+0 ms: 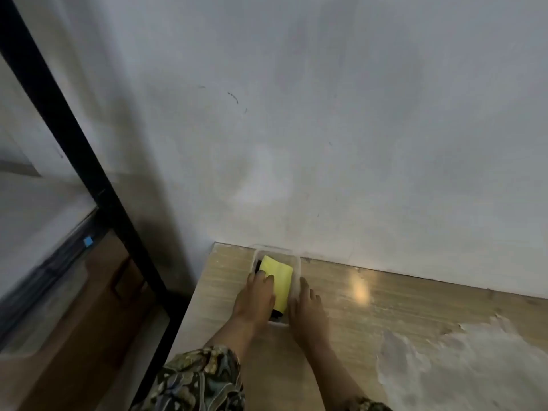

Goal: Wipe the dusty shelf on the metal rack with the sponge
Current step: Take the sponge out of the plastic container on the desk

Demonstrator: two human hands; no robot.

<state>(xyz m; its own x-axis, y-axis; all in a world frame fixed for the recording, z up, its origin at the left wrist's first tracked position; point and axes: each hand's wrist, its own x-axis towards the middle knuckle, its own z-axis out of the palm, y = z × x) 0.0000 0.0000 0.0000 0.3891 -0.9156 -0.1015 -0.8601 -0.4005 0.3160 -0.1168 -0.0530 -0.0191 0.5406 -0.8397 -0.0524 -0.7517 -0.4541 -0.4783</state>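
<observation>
The left hand (255, 295) has its fingers resting on the yellow sponge (280, 281), not closed around it, the sponge's long side running from six to twelve o'clock, while the right hand (308, 310) lies open beside the clear tub (296, 262).

Both bare forearms end in dark sleeves printed with a busy floral pattern of cream, tan and grey-blue, the left sleeve (198, 381) showing far more than the right sleeve (367, 406).

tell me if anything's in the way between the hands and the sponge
Nothing visible. The yellow sponge lies in an open clear tub on the wooden table. The left hand already has its fingertips on the sponge, and the right hand rests by the tub's right wall.
</observation>
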